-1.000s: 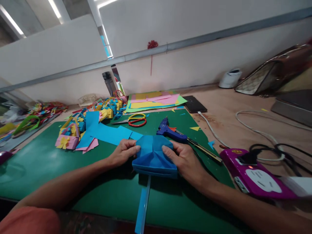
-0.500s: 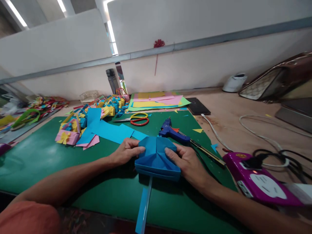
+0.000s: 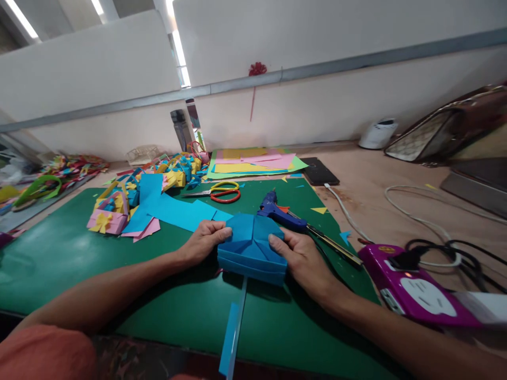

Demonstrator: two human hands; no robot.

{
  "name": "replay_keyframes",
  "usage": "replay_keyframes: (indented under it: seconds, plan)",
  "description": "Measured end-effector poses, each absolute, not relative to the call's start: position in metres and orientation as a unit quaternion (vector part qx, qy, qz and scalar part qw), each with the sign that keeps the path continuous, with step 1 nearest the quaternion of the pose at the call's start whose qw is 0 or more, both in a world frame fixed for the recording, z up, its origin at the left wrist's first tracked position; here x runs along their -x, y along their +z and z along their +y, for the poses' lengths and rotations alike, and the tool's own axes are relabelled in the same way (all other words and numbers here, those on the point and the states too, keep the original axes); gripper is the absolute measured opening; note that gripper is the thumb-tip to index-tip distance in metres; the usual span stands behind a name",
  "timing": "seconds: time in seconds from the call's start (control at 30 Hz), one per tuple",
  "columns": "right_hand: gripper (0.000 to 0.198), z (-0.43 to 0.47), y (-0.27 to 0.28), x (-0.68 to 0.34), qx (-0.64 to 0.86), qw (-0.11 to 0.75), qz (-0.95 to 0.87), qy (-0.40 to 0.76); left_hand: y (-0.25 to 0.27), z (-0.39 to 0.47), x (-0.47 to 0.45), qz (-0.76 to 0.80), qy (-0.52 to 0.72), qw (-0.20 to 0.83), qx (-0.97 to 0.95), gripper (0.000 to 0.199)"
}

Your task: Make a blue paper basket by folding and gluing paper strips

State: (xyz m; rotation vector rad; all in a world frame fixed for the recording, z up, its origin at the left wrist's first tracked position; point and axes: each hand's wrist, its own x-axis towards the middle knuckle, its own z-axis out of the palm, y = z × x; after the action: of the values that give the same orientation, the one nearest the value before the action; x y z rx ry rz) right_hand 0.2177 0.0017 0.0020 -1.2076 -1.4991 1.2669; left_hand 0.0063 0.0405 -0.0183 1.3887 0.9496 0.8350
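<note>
A folded blue paper box [image 3: 253, 253] is held between my two hands above the green mat. My left hand [image 3: 206, 240] pinches its left edge, thumb on top and the other fingers partly hidden. On the opposite edge, my right hand [image 3: 303, 258] grips it with the thumb pressed on the folded flap. The box's near side stands up as a low wall. Below it, a clear stick [image 3: 240, 316] and a narrow blue paper strip [image 3: 227, 338] reach past the mat's front edge. Just beyond my right hand lies a blue glue gun [image 3: 277, 211].
Scissors [image 3: 225, 192] and a box cutter [image 3: 335, 245] lie on the green mat [image 3: 79, 264]. Blue paper pieces [image 3: 174, 211] and small paper baskets [image 3: 109, 216] are at left, stacked coloured sheets [image 3: 253, 163] behind. A phone [image 3: 320, 171] and purple power strip [image 3: 420, 290] are at right.
The near side of the blue paper box now stands more upright and its front face shows more. Both hands keep their grip; the whole view has shifted slightly.
</note>
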Motion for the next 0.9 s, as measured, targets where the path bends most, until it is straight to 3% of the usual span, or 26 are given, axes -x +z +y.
replay_keyframes:
  seconds: [0.13, 0.37, 0.67, 0.77, 0.9]
  plan:
    - [0.027, 0.001, 0.002, -0.217, 0.497, 0.407, -0.579, 0.502, -0.019, 0.042, -0.007, 0.409, 0.375, 0.590, -0.587, 0.046]
    - [0.026, 0.002, 0.001, -0.218, 0.495, 0.405, -0.582, 0.502, -0.016, 0.043, -0.007, 0.444, 0.393, 0.519, -0.616, 0.031]
    - [0.028, 0.003, -0.004, -0.218, 0.485, 0.384, -0.660, 0.427, -0.015, 0.044, -0.007, 0.445, 0.415, 0.506, -0.611, 0.038]
    - [0.037, 0.003, 0.004, -0.221, 0.495, 0.332, -0.743, 0.305, -0.015, 0.046, -0.005, 0.447, 0.427, 0.492, -0.613, 0.038]
    - [0.030, 0.012, 0.029, -0.229, 0.553, 0.207, -0.807, 0.018, -0.005, 0.052, 0.002, 0.444, 0.476, 0.477, -0.591, 0.035]
